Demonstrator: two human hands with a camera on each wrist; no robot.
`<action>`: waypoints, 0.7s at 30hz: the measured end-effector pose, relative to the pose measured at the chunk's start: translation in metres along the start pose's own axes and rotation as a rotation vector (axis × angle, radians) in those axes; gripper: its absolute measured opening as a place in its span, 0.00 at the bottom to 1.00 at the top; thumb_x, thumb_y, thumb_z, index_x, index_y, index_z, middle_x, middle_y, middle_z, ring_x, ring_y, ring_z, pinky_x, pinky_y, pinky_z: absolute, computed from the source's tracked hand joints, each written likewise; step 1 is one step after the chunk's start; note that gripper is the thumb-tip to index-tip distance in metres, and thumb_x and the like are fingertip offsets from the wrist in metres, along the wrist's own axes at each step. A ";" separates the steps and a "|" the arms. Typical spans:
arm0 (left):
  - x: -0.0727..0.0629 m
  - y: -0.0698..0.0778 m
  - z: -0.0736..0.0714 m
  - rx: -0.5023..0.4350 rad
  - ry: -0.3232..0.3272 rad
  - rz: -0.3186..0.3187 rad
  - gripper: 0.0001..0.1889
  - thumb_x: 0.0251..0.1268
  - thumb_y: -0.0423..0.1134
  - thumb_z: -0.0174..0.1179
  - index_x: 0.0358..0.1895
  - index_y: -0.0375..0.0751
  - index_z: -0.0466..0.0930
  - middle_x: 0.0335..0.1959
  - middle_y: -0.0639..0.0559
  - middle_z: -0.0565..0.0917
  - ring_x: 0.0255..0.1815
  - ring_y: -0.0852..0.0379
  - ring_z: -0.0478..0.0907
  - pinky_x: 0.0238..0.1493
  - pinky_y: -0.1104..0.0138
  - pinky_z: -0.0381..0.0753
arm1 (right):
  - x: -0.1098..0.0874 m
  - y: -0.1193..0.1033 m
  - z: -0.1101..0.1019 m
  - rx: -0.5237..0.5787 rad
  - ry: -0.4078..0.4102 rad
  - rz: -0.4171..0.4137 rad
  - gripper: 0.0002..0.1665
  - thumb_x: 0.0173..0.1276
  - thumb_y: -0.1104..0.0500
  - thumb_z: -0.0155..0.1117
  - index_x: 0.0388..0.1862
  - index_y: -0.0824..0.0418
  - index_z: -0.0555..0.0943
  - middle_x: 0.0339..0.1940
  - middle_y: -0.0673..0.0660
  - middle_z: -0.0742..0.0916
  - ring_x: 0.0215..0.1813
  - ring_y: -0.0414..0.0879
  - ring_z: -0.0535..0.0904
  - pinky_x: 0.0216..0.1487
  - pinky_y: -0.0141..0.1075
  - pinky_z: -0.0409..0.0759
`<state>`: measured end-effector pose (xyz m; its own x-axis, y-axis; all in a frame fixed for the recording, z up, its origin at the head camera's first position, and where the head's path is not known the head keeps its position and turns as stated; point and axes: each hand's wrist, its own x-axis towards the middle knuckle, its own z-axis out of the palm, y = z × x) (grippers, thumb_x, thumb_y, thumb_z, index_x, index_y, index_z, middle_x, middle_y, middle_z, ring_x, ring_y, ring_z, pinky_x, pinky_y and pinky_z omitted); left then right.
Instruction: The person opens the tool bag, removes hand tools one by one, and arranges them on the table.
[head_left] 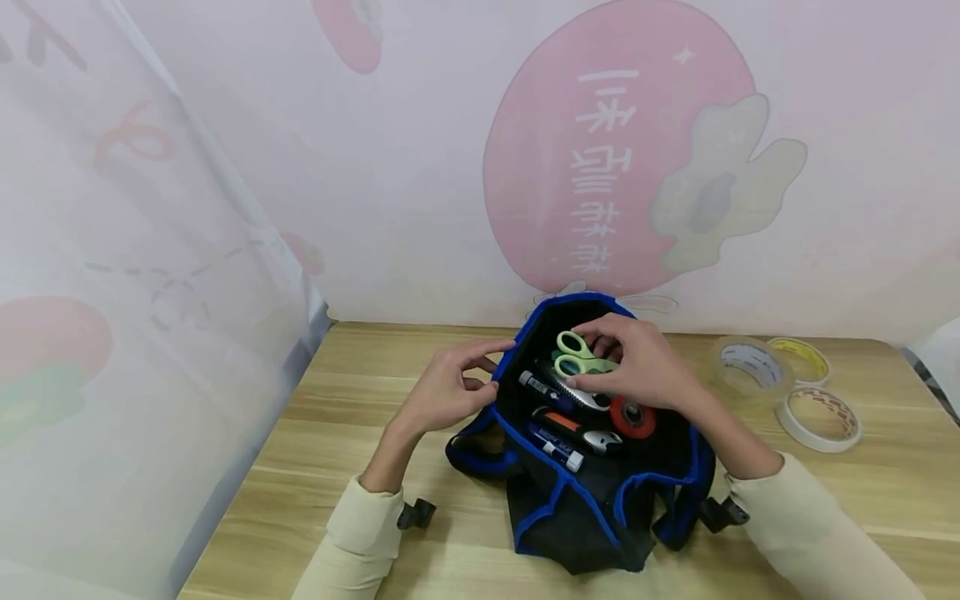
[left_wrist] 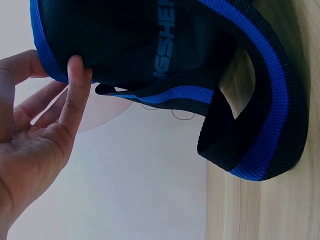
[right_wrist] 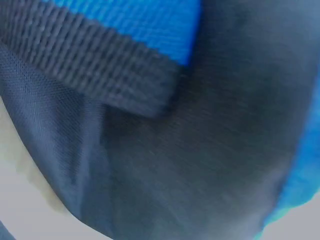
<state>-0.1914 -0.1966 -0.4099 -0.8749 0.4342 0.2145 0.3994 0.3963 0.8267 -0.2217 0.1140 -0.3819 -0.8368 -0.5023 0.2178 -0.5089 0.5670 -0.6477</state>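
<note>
A black tool bag (head_left: 585, 517) with blue trim stands open-mouthed on the table. My left hand (head_left: 450, 383) pinches its left rim, thumb and fingers on either side of the blue edging (left_wrist: 44, 50) in the left wrist view. Over the bag's mouth, my right hand (head_left: 648, 358) grips light green scissors (head_left: 596, 364) by thumb and fingers; their blades are hidden by the hand. Inside lie a dark blue marker (head_left: 547, 390), another marker (head_left: 558, 446), an orange-and-black utility knife (head_left: 562, 419) and a red round object (head_left: 632, 417). Only bag fabric (right_wrist: 200, 150) fills the right wrist view.
To the right of the bag lie three tape rolls: a clear one (head_left: 720, 354), a yellow-rimmed one (head_left: 821, 362) and a white one (head_left: 817, 442). A blue-and-black strap (left_wrist: 277, 100) loops out from the bag's side. Printed cloth (head_left: 420, 208) hangs behind the wooden table (head_left: 337, 417).
</note>
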 end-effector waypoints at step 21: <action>0.000 0.001 -0.001 -0.001 0.003 0.005 0.32 0.65 0.24 0.62 0.74 0.44 0.80 0.69 0.44 0.84 0.52 0.48 0.88 0.37 0.69 0.87 | -0.040 0.007 -0.039 -0.089 0.103 -0.020 0.35 0.59 0.50 0.86 0.64 0.57 0.86 0.44 0.50 0.87 0.44 0.41 0.80 0.45 0.32 0.84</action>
<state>-0.1907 -0.1969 -0.4085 -0.8738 0.4337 0.2200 0.4033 0.3935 0.8261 -0.1994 0.1634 -0.3668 -0.8402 -0.4473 0.3066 -0.5379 0.6154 -0.5762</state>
